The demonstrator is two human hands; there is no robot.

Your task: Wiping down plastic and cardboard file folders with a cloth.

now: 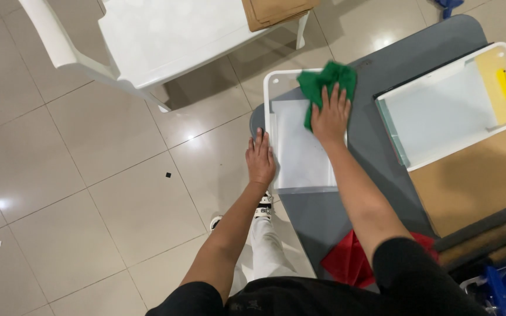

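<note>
Our right hand (330, 114) presses a crumpled green cloth (326, 85) flat-palmed inside the white tray (300, 158). Our left hand (260, 159) lies flat against its rim, holding nothing.

1. The green cloth (325, 83) under the right hand (330, 117) looked like soft, matt, crumpled fabric.
2. The tray (300, 152) that the left hand (260, 161) steadied was smooth white plastic with a faint sheen.
3. The second tray (440, 111) was the same white plastic, with a matt yellow end and a glossy yellow handle (505, 84).
4. The table (323, 222) had a matt grey top, smooth and even.
5. A brown board (475, 181) looked like dull cardboard or wood.
6. The red cloth (349, 263) was matt fabric, creased.
7. The floor (89, 175) was glossy pale tile, throwing back lamp glare.
8. The chair (159, 41) was smooth white plastic.
</note>
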